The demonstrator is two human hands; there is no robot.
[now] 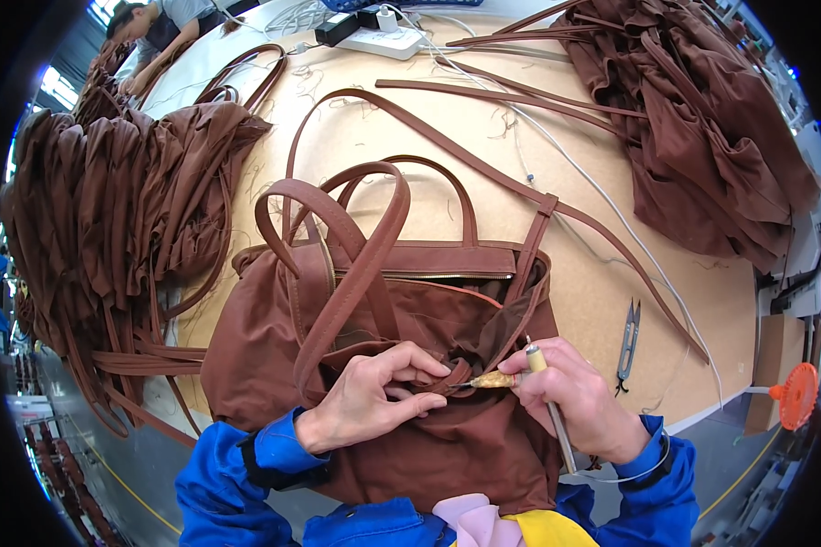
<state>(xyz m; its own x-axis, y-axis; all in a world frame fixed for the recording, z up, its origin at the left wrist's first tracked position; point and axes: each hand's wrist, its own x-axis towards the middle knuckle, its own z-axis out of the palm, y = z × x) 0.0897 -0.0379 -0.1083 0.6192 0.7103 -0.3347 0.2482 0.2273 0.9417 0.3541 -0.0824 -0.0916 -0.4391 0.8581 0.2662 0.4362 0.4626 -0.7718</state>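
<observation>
A brown bag (274, 365) with looped handles (374, 246) and an open zipper lies in front of me. My left hand (374, 392) pinches a small folded brown strip (456, 374) at the bag's near opening, thumb and fingers close together. My right hand (579, 392) grips a slim tool with a yellow wrapped handle (494, 379), its thin tip touching or nearly touching that strip. A grey pen-like rod (561, 428) with a brass-coloured end also sits in the right hand. A thin cable (643, 472) curves by the right wrist.
Dark thread snips (628, 346) lie right of the bag. Piles of brown bags stand at left (119, 201) and far right (693, 128). A white power strip (379, 41) and cables lie at the back. Another person (169, 32) works far left. An orange wheel (796, 397) stands right.
</observation>
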